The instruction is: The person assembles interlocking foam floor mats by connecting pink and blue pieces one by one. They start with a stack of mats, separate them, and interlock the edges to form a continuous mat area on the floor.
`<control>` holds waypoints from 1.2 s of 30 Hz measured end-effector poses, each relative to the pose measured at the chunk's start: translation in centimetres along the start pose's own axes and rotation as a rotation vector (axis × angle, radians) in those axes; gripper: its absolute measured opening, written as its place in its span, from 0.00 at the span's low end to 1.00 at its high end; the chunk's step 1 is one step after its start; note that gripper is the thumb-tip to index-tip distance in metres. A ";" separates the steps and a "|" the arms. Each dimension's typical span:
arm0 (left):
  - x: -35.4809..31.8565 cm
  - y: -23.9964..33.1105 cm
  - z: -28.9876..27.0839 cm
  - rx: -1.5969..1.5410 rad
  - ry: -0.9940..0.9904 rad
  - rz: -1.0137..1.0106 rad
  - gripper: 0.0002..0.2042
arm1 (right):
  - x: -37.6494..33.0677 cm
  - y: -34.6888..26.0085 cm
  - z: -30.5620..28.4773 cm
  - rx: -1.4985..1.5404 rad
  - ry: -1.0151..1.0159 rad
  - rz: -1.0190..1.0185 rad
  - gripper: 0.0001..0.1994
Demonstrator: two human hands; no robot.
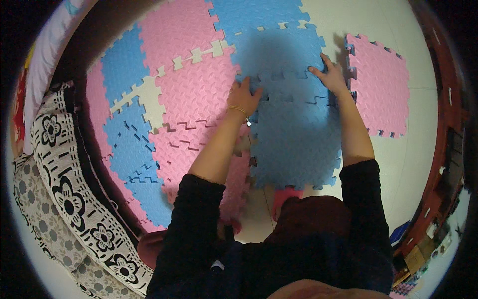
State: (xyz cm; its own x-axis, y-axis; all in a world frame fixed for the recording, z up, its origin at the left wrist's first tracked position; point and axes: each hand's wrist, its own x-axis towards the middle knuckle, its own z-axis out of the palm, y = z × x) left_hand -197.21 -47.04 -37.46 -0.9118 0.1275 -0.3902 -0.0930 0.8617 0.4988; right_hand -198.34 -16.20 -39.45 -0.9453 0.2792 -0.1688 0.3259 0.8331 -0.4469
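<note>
My left hand [243,99], a thin bracelet at its wrist, lies where a pink foam mat tile [196,87] meets the blue tiles, fingers apart. On the right edge of the shadowed blue foam tile [279,55], my right hand [330,75] rests with thumb and fingers spread. A nearer blue foam tile [298,144] lies below it, and their toothed edges overlap or meet between my hands. My shadow darkens both blue tiles. Neither hand is closed around anything.
More pink and blue tiles spread left and far, with pale gaps between some. A stack of pink tiles [379,84] lies on the light floor [393,164] at right. A flower-patterned cover [69,199] borders the left. My reddish shoe [284,199] is near the blue tile.
</note>
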 end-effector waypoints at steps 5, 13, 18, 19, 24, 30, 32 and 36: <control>-0.1 -1.4 0.4 0.075 0.023 0.080 0.34 | 1.5 -1.6 -1.6 -0.040 -0.169 0.022 0.42; -0.6 -0.8 0.5 0.094 -0.099 0.130 0.34 | 2.8 -2.1 -2.5 -0.281 -0.239 0.057 0.41; -0.6 1.2 0.2 0.215 0.011 0.164 0.30 | 3.8 -0.6 -2.4 -0.301 -0.228 0.059 0.40; -0.5 0.9 -0.1 0.227 0.039 0.172 0.29 | 3.9 -1.4 -2.3 -0.328 -0.231 0.066 0.40; 3.1 -0.2 -0.4 0.321 0.140 0.270 0.27 | 2.8 -3.1 -2.2 -0.355 -0.154 0.098 0.40; 7.0 -0.6 -2.0 0.369 0.134 0.328 0.32 | 1.8 -2.9 -0.6 -0.269 -0.103 0.079 0.38; 8.0 0.0 -2.8 0.454 0.121 0.337 0.32 | 1.6 -2.1 -0.4 -0.298 -0.071 0.024 0.37; 10.3 0.3 -3.4 0.555 0.075 0.357 0.31 | 1.7 -1.4 0.0 -0.312 -0.034 0.024 0.36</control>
State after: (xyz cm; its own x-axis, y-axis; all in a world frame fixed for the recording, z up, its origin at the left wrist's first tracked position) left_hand -208.00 -47.09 -38.70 -0.8755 0.4350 -0.2103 0.4215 0.9004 0.1075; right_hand -200.38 -16.85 -39.10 -0.9346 0.2887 -0.2081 0.3225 0.9342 -0.1524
